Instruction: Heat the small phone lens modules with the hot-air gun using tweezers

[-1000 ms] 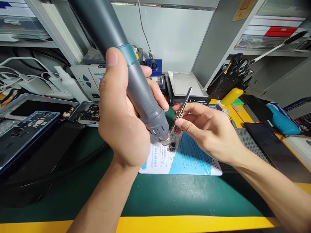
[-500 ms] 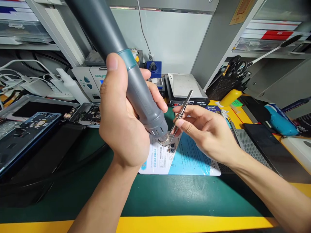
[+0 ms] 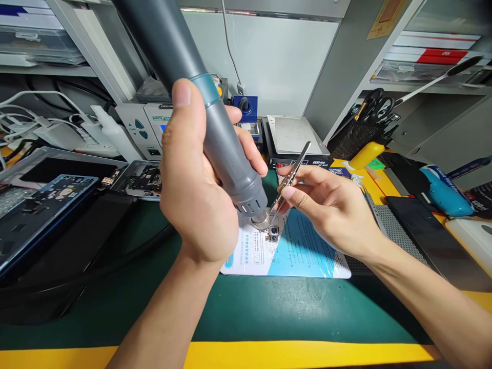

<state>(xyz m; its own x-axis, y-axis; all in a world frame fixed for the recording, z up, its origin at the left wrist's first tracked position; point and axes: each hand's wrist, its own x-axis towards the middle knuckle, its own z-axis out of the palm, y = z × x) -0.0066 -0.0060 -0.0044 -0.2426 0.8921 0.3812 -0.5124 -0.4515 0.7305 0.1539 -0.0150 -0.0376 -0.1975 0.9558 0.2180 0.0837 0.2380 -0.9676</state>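
My left hand (image 3: 200,174) is wrapped round a dark grey hot air gun (image 3: 230,138) with a teal ring, its metal nozzle pointing down. Between the thumb and fingers of my right hand (image 3: 330,210) is a pair of metal tweezers (image 3: 295,168). The tweezers' tips reach in beside the nozzle, over a small camera module (image 3: 273,233) with two dark square lenses. That module lies on a white and blue printed card (image 3: 303,251). The nozzle partly covers what is under it, so I cannot tell whether the tips touch anything.
A hot air station (image 3: 140,130) and a flat-topped heating plate (image 3: 294,136) stand at the back. Opened phone parts (image 3: 49,210) lie left. On the right are a mesh pen holder (image 3: 348,138), a yellow bottle (image 3: 367,155) and a dark phone screen (image 3: 426,236).
The whole view has shifted slightly. Both hands keep their grips, and the hot air gun and tweezers stay over the camera module with almost no movement.
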